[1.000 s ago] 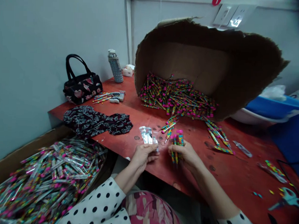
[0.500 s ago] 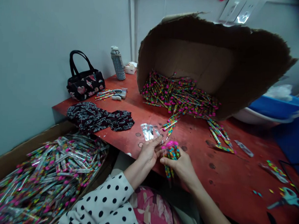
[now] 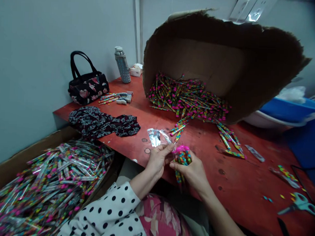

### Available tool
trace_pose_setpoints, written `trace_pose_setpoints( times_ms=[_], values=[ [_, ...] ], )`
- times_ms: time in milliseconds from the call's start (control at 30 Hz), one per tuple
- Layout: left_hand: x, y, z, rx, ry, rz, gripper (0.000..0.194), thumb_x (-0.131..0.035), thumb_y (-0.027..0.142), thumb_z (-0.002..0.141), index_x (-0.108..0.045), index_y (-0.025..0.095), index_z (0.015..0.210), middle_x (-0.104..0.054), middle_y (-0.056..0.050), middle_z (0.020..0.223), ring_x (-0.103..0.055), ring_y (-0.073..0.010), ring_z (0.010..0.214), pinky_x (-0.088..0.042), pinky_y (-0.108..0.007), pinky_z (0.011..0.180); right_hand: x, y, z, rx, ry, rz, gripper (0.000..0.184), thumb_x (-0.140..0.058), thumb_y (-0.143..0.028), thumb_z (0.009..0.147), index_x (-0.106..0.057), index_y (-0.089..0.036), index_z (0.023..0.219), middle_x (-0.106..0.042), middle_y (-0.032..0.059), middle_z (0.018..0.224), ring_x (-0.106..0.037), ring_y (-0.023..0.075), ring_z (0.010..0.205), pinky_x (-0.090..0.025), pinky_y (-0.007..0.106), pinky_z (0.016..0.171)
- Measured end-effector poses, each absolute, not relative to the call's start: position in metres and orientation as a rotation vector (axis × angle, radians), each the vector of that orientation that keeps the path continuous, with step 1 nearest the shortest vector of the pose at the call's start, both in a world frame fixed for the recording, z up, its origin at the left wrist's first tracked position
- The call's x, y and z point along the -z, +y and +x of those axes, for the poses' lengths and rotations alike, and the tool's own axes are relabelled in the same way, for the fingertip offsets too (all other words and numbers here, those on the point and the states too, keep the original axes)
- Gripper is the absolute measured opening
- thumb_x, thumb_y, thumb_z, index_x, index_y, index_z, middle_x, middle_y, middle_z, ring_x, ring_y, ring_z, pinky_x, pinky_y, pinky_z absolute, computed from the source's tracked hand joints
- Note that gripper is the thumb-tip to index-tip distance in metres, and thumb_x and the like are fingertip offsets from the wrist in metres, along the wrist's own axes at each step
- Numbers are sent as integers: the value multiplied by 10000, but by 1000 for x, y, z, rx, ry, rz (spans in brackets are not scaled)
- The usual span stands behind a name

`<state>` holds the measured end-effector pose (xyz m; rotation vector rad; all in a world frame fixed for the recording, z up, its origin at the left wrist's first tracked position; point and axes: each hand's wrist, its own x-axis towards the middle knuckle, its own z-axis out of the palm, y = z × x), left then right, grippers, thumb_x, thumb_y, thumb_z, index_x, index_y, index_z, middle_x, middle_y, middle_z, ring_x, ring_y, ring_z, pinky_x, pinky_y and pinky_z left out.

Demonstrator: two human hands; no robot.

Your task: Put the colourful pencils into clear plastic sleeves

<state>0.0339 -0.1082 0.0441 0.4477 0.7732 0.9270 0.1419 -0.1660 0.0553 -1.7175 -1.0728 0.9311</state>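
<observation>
My right hand (image 3: 193, 169) is wrapped round a bunch of candy tubes (image 3: 183, 158), clear and filled with many-coloured sweets, their pink caps upward. Just left of the caps, my left hand (image 3: 158, 157) has its thumb and fingers pinched together; what lies between them is too small to make out. Beyond my left hand a clear, shiny plastic wrapper (image 3: 154, 138) lies on the red table (image 3: 205, 143). A few loose candy tubes (image 3: 179, 129) rest past my hands, in front of a heap of the same tubes (image 3: 189, 96).
A large cardboard box (image 3: 213, 61) lies on its side, holding the heap. At lower left, another carton (image 3: 43, 141) is full of wrapped tubes. A dark patterned cloth (image 3: 103, 123), a handbag (image 3: 88, 86) and a flask (image 3: 122, 65) stand left. Scissors (image 3: 299, 204) lie right, below blue basins (image 3: 289, 109).
The view has shifted slightly. My left hand's fingers have moved a little closer to the pink caps, while my right hand keeps its hold on the bunch.
</observation>
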Motion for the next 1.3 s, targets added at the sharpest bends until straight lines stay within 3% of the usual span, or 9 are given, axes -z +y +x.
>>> trace_pose_setpoints(
  times_ms=[333, 467, 600, 1100, 1200, 1300],
  values=[
    [-37, -118, 37, -935, 845, 713, 267, -724, 357, 608, -618, 112, 605, -557, 21, 534, -473, -73, 485, -372, -198, 476, -64, -152, 151, -1068, -1008, -1597, 412, -804, -274, 452, -599, -178, 796, -592, -30, 644, -515, 154, 592, -417, 262, 551],
    [-39, -109, 34, -1045, 788, 543, 247, -732, 328, 603, -626, 119, 681, -613, -3, 625, -546, -99, 560, -430, -220, 568, -55, -159, 147, -1194, -867, -1478, 407, -794, -295, 491, -601, -176, 829, -610, -20, 664, -532, 147, 583, -425, 266, 566],
    [-40, -103, 31, -1154, 735, 371, 232, -743, 279, 597, -604, 128, 705, -636, -9, 655, -585, -104, 608, -452, -221, 632, -48, -180, 138, -1427, -727, -1407, 295, -777, -298, 524, -562, -170, 680, -552, -38, 513, -480, 119, 456, -370, 235, 454],
    [-40, -129, 30, -998, 757, 420, 244, -761, 261, 570, -585, 130, 678, -574, 35, 551, -494, -72, 435, -394, -198, 451, -46, -164, 118, -1314, -658, -1322, 286, -766, -265, 556, -567, -177, 742, -548, -53, 563, -483, 108, 492, -400, 240, 502],
    [-45, -126, 10, -1048, 778, 403, 242, -758, 265, 578, -595, 134, 699, -605, 18, 597, -544, -91, 494, -433, -206, 494, -42, -162, 115, -1360, -682, -1283, 311, -778, -281, 546, -574, -173, 754, -557, -48, 569, -490, 112, 494, -398, 243, 499],
    [-56, -118, -33, -1357, 839, 348, 305, -717, 409, 609, -613, 161, 752, -635, 2, 658, -609, -128, 627, -492, -260, 649, -39, -164, 120, -1322, -646, -1327, 304, -759, -323, 582, -557, -176, 756, -538, -37, 551, -496, 126, 486, -388, 248, 468]
  ],
)
